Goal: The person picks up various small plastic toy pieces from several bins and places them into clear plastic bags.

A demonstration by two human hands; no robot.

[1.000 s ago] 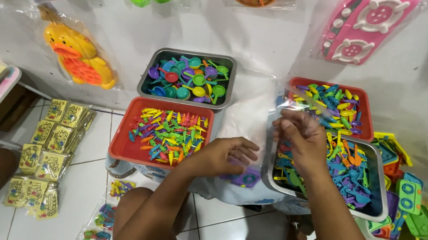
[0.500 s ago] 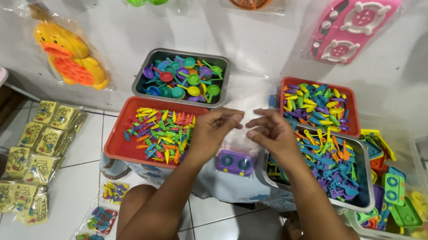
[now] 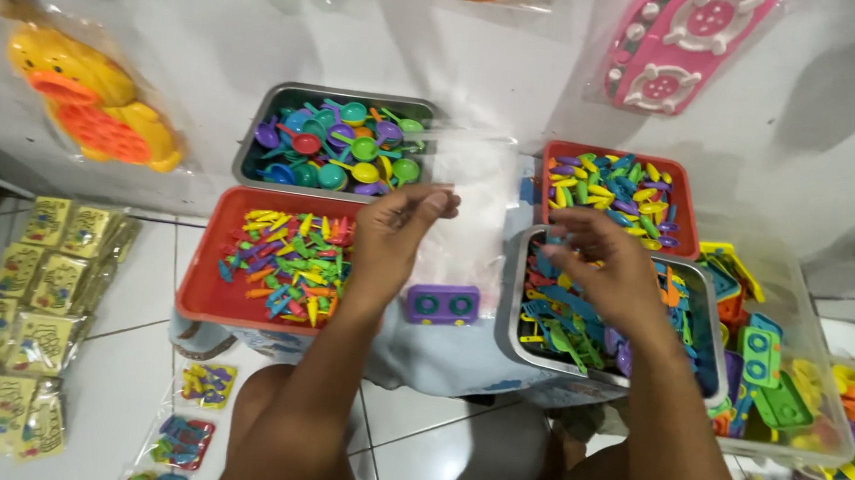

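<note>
My left hand (image 3: pixel 395 236) pinches the top edge of a clear plastic bag (image 3: pixel 470 208) and holds it upright between the trays. A small purple toy stove piece (image 3: pixel 442 303) sits at the bag's bottom. My right hand (image 3: pixel 601 263) hovers with curled fingers over the metal tray (image 3: pixel 515 321) of blue, green and purple toy utensils, just right of the bag; whether it holds a piece I cannot tell.
A red tray (image 3: pixel 201 289) of small coloured toy cutlery lies at the left, a metal tray (image 3: pixel 254 138) of toy ladles behind it, another red tray (image 3: pixel 687 210) at the back right. A clear tub (image 3: pixel 819 383) of toy stoves stands at the right. Packaged toys (image 3: pixel 28 292) lie on the tiled floor.
My left hand lifted the bag upright, the purple stove piece now inside it. My right hand moved from the bag toward the right metal tray.
</note>
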